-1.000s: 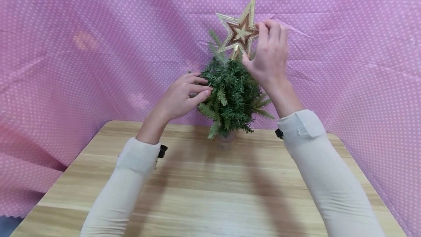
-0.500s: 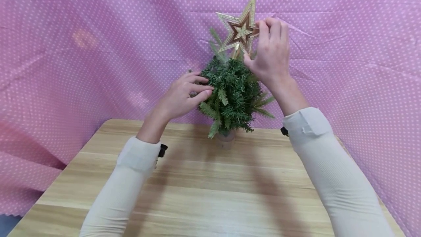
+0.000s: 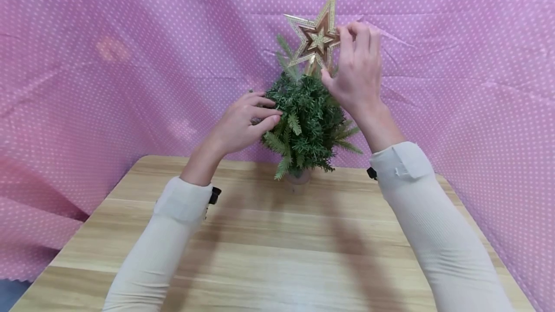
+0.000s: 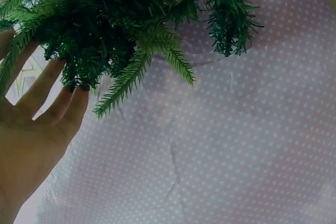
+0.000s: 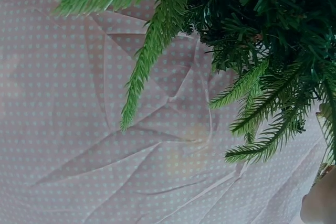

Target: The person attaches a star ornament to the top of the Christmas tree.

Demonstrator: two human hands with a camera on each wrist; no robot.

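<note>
A small green artificial Christmas tree (image 3: 310, 124) stands upright at the table's far side, its pale base (image 3: 299, 177) partly under the branches. On its top sits a gold star topper (image 3: 318, 40), leaning slightly right. My right hand (image 3: 357, 71) holds the star by its right side, fingers at one point and thumb low near its foot. My left hand (image 3: 243, 124) rests against the tree's left side; in the left wrist view its extended fingers touch the branches (image 4: 105, 30). Only a bit of the right hand (image 5: 320, 200) shows in the right wrist view.
The wooden table (image 3: 282, 254) reaches towards me, with shadows of both arms on it. Pink polka-dot cloth (image 3: 151, 61) hangs close behind the tree and down both sides. Loose fir sprigs (image 3: 347, 141) stick out from the tree's right side.
Almost nothing differs. The right forearm shifts slightly right and then back a little; both hands keep their places at the star and the tree's left side.
</note>
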